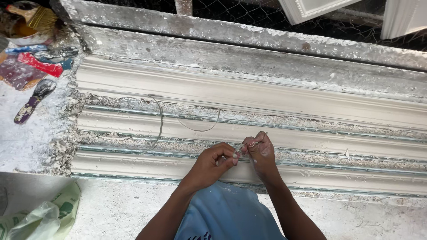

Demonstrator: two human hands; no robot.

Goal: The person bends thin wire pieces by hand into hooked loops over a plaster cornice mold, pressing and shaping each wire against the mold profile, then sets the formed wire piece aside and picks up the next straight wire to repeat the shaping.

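Both hands meet over the near edge of a long white plaster moulding lying in its mould. My left hand and my right hand pinch the end of a thin grey wire between thumbs and fingertips. From my hands the wire loops away to the left and curves back across the wet plaster. My fingers are dusted with white plaster. A blue cloth lies below, between my forearms.
A crusted plaster bench edge runs along the far side. At the left lie a spatula, red and blue tools and a brush in a bowl. A crumpled plastic bag sits at bottom left.
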